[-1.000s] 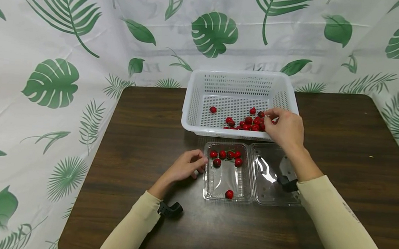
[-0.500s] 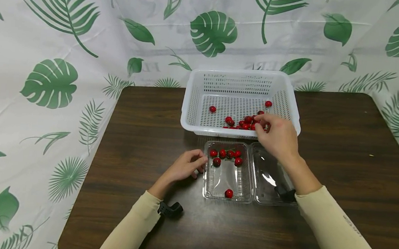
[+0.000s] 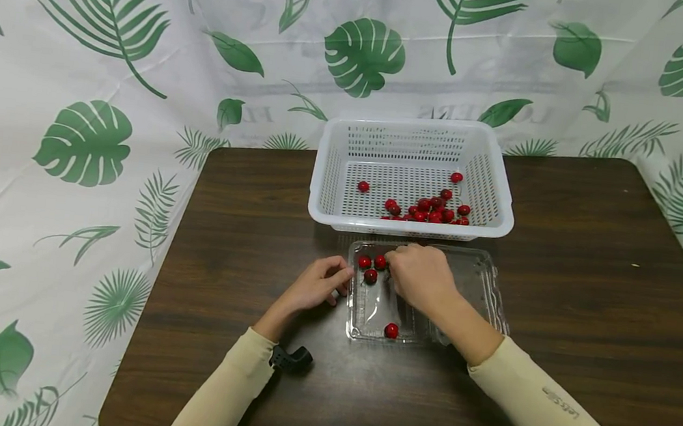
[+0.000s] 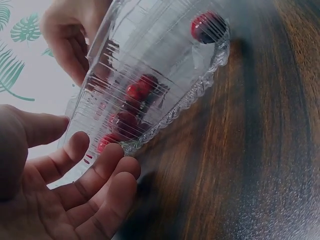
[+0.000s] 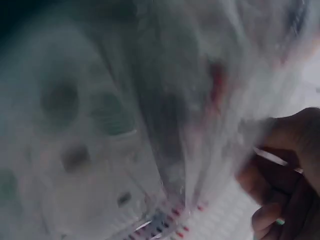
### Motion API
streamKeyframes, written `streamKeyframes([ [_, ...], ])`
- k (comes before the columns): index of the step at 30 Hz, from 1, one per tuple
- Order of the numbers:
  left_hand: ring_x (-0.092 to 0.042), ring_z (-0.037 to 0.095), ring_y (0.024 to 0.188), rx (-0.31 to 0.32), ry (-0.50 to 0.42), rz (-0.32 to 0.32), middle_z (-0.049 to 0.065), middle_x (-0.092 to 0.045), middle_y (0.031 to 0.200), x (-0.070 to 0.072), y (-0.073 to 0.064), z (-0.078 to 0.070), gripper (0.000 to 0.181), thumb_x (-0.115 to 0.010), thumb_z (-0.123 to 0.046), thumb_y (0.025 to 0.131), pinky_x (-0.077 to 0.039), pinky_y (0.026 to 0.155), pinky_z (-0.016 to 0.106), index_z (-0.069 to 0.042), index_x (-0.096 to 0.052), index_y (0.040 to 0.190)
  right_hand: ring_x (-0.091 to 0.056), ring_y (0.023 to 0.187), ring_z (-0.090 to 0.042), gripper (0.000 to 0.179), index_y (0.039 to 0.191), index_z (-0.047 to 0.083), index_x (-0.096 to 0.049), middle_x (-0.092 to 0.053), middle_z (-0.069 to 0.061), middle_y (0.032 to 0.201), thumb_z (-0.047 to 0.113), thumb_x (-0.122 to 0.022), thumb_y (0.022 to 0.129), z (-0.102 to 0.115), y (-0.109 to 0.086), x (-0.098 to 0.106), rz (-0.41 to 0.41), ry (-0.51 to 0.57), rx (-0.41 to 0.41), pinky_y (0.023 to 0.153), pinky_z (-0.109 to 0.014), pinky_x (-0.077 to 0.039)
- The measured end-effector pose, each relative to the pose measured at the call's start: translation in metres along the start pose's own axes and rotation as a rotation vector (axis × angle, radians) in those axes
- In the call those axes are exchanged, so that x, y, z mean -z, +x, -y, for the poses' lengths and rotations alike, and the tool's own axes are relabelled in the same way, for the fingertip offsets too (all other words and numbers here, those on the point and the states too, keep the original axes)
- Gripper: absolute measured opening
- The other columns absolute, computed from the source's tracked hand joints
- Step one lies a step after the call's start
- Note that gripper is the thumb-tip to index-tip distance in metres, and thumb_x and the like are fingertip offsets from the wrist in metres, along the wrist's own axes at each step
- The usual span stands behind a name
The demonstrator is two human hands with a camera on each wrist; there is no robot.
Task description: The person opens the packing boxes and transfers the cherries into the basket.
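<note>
A clear plastic clamshell box (image 3: 377, 310) lies unfolded on the table, its lid (image 3: 473, 280) to the right. Several red cherries (image 3: 370, 277) sit toward its far end, and a single cherry (image 3: 391, 331) lies near its front. My left hand (image 3: 317, 283) rests at the box's left side, fingers loosely bent, thumb (image 4: 47, 129) close to the wall. Over the far part of the box, my right hand (image 3: 423, 279) points down with bent fingers. Its fingertips are hidden in the head view, and the right wrist view is blurred, so whether it holds a cherry is unclear.
Behind the box stands a white perforated plastic basket (image 3: 408, 228). Loose cherries (image 3: 435, 216) gather at its front right, with a few scattered farther off. The dark wood table (image 3: 241, 231) meets a leaf-patterned sheet (image 3: 217, 98) at the back.
My right hand has left the basket's cherries and come forward and left over the clamshell box. One cherry in the basket shifted toward the back right. The left hand has stayed put.
</note>
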State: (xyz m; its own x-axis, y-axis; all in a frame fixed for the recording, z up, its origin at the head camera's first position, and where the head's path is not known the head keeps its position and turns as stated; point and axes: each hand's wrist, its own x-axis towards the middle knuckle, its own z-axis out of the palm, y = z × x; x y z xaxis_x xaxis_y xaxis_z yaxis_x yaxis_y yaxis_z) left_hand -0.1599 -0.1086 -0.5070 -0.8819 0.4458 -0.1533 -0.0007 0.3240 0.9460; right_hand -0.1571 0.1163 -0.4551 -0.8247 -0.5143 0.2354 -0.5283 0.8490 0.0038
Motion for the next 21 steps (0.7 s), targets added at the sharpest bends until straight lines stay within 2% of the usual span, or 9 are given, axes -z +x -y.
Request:
streamKeyframes([
  [3,-0.065,0.042,0.08,-0.003,-0.016,0.004,0.023,-0.065,0.086,0.001,0.0,0.001,0.022,-0.056,-0.019,0.102,-0.058,0.057,0.049,0.002,-0.06,0.097,-0.06,0.061,-0.025,0.014,0.072,0.012,-0.063,-0.063,-0.002,0.069,0.001,-0.067,0.079,0.006,0.001,-0.009,0.042,-0.04,-0.013,0.044,-0.042,-0.051],
  [6,-0.063,0.047,0.083,0.002,-0.034,0.018,0.029,-0.064,0.088,0.003,-0.003,-0.006,0.022,-0.054,-0.015,0.102,-0.057,0.06,0.056,0.006,-0.059,0.098,-0.062,0.066,-0.026,0.009,0.082,0.01,-0.068,-0.067,-0.004,0.077,0.001,-0.068,0.08,0.008,0.001,-0.016,0.073,-0.051,-0.025,0.046,-0.043,-0.052],
  [10,-0.062,0.049,0.083,0.007,-0.048,0.023,0.031,-0.063,0.089,0.003,-0.002,-0.006,0.021,-0.052,-0.013,0.103,-0.057,0.06,0.057,0.006,-0.058,0.099,-0.064,0.07,-0.027,0.019,0.094,0.007,-0.069,-0.065,-0.008,0.084,0.001,-0.071,0.077,0.007,0.002,-0.022,0.09,-0.053,-0.036,0.047,-0.042,-0.053],
  [13,-0.063,0.046,0.082,-0.002,-0.044,0.011,0.028,-0.064,0.088,0.002,0.001,0.002,0.021,-0.054,-0.016,0.102,-0.057,0.058,0.054,0.004,-0.059,0.099,-0.064,0.072,-0.028,0.022,0.093,0.006,-0.067,-0.062,-0.009,0.084,0.002,-0.073,0.073,0.007,0.002,-0.023,0.105,-0.068,-0.038,0.05,-0.042,-0.052],
  [14,-0.063,0.047,0.082,-0.004,-0.045,0.012,0.028,-0.064,0.088,0.001,0.002,0.003,0.022,-0.055,-0.017,0.102,-0.057,0.059,0.055,0.004,-0.059,0.099,-0.063,0.072,-0.028,0.021,0.091,0.006,-0.067,-0.061,-0.009,0.083,0.004,-0.075,0.071,0.007,0.001,-0.024,0.115,-0.078,-0.033,0.051,-0.041,-0.052],
  [18,-0.065,0.041,0.08,-0.004,-0.031,0.002,0.023,-0.065,0.086,0.0,0.002,0.002,0.021,-0.056,-0.018,0.101,-0.058,0.056,0.048,0.002,-0.059,0.096,-0.061,0.073,-0.028,0.021,0.087,0.008,-0.068,-0.06,-0.008,0.081,0.011,-0.078,0.069,0.011,0.0,-0.024,0.168,-0.106,-0.015,0.056,-0.04,-0.049],
  [21,-0.065,0.039,0.079,0.003,-0.029,-0.003,0.021,-0.065,0.085,0.0,0.001,0.0,0.019,-0.056,-0.018,0.101,-0.058,0.055,0.043,0.0,-0.059,0.095,-0.061,0.074,-0.027,0.02,0.089,0.009,-0.069,-0.059,-0.007,0.082,0.016,-0.078,0.072,0.015,-0.001,-0.023,0.208,-0.101,0.001,0.059,-0.039,-0.047],
])
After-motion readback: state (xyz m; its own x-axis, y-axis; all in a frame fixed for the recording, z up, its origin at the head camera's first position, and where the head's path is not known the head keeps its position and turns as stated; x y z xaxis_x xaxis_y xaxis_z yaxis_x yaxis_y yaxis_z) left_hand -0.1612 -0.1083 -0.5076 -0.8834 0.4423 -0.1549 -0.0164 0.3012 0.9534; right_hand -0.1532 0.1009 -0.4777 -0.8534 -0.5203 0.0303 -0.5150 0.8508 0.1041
